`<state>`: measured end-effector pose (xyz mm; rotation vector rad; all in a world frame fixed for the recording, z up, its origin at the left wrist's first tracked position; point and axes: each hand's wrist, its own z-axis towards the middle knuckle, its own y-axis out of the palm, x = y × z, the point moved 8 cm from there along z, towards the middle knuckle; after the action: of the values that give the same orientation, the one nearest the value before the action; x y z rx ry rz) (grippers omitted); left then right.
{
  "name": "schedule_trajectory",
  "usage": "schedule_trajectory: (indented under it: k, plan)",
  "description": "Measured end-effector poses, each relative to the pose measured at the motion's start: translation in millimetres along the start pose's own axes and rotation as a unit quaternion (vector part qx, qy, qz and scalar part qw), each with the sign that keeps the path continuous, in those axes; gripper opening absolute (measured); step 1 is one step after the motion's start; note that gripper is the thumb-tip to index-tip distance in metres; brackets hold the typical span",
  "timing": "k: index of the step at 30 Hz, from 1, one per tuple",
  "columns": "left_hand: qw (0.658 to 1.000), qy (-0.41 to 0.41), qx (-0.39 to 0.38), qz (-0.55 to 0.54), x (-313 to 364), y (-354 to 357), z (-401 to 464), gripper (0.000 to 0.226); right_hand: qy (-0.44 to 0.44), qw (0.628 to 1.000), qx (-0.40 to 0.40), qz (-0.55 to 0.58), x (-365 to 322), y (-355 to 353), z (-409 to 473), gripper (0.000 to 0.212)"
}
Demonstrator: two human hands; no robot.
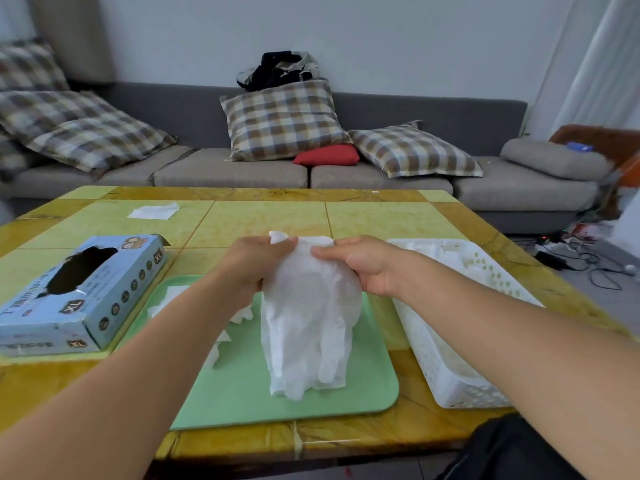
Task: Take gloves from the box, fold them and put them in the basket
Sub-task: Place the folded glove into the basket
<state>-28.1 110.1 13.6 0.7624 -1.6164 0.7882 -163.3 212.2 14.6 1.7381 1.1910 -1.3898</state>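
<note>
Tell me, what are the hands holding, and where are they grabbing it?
Both hands hold one white glove by its top edge: the left hand pinches one side, the right hand the other. The glove's fingers hang down over the green tray.

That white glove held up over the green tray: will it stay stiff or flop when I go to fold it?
Probably floppy: the glove hangs limp from both hands, left hand and right hand, its fingers drooping to the tray. Likely very light, being thin and translucent. It may slide.
</note>
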Motion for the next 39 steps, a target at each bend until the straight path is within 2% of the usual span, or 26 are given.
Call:
schedule_trajectory:
  k: [2,5,6,8,11,14,17,20,23,26,29,34,39]
  plan:
    - [0.995,0.098,0.021,-0.016,27,-1,2,0.025,-0.090,0.993,0.073,-0.002,-26,-13,3,0.033]
    - [0.955,0.291,0.050,-0.027,80,-10,-19,0.015,-0.282,0.949,0.126,-0.056,-79,-21,-16,0.027]
    - [0.941,0.335,0.049,-0.014,89,-12,-25,0.010,-0.324,0.933,0.132,-0.084,-88,-21,-25,0.029]
    - [0.928,0.368,0.033,0.046,87,-12,-32,0.001,-0.337,0.919,0.123,-0.161,-82,-21,-28,0.036]
    - [0.921,0.300,-0.037,0.245,41,1,-23,0.009,-0.237,0.917,0.041,-0.319,-24,-16,-6,0.045]
    - [0.877,0.203,-0.178,0.398,-21,10,-16,0.022,-0.121,0.899,-0.098,-0.410,33,-6,0,0.029]
    - [0.863,0.187,-0.237,0.406,-35,11,-24,0.034,-0.118,0.896,-0.144,-0.403,44,11,-8,0.007]
    - [0.857,0.196,-0.252,0.405,-29,13,-32,0.031,-0.130,0.878,-0.141,-0.438,42,17,-6,0.003]
    - [0.836,0.234,-0.259,0.424,-25,20,-43,0.025,-0.126,0.861,-0.155,-0.468,42,19,-5,0.007]
    - [0.833,0.270,-0.247,0.414,-17,22,-51,0.018,-0.141,0.859,-0.157,-0.466,34,24,-7,0.011]
    - [0.823,0.282,-0.254,0.422,-16,22,-57,0.024,-0.149,0.849,-0.177,-0.474,36,34,-10,0.017]
    - [0.793,0.214,-0.310,0.479,-47,22,-57,0.016,-0.144,0.784,-0.213,-0.564,41,46,-21,0.025]
    - [0.773,0.185,-0.339,0.503,-60,25,-57,0.023,-0.115,0.745,-0.235,-0.613,41,52,-38,0.040]
